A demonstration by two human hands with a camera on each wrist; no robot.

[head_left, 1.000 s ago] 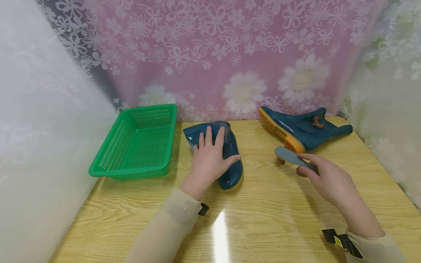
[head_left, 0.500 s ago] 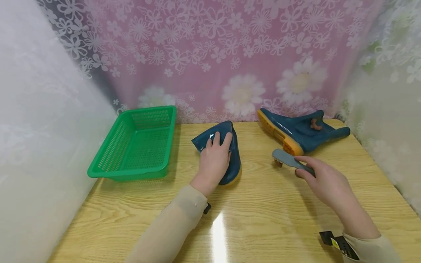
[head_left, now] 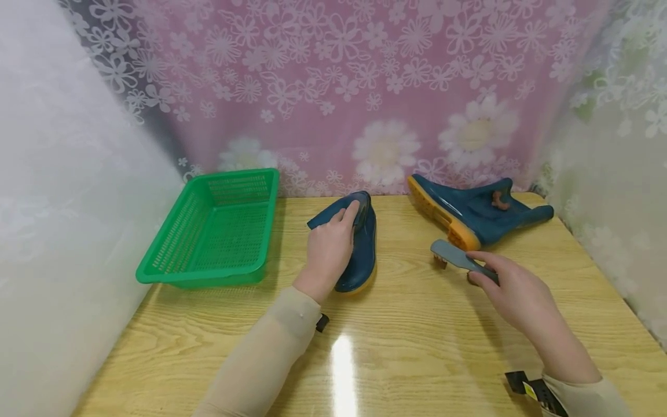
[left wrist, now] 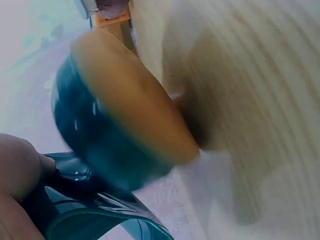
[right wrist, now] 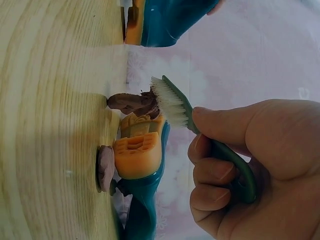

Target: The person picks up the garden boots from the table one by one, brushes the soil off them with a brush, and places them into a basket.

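My left hand point(head_left: 328, 246) grips the folded shaft of a dark blue rubber boot point(head_left: 361, 263) with a yellow sole, left of centre. In the left wrist view the boot's toe point(left wrist: 95, 125) is tilted and blurred, with a shadow on the table under the sole. My right hand point(head_left: 523, 295) holds a scrub brush point(head_left: 453, 255) by its grey-green handle, bristles downward. The right wrist view shows white bristles point(right wrist: 170, 102) with a brown clay-like lump point(right wrist: 131, 102) at their tips. The second rubber boot point(head_left: 479, 208) lies on its side just beyond the brush.
A green plastic basket point(head_left: 255, 272) stands at the left of the wooden table point(head_left: 417, 347). A reddish-brown lump point(head_left: 500, 200) sits on the second boot's shaft. A pink floral curtain point(head_left: 323, 116) hangs along the table's back edge.
My left hand goes from spread fingers resting on the boot to gripping its shaft, and the boot has shifted and turned slightly. The right hand with the brush stays nearly still.
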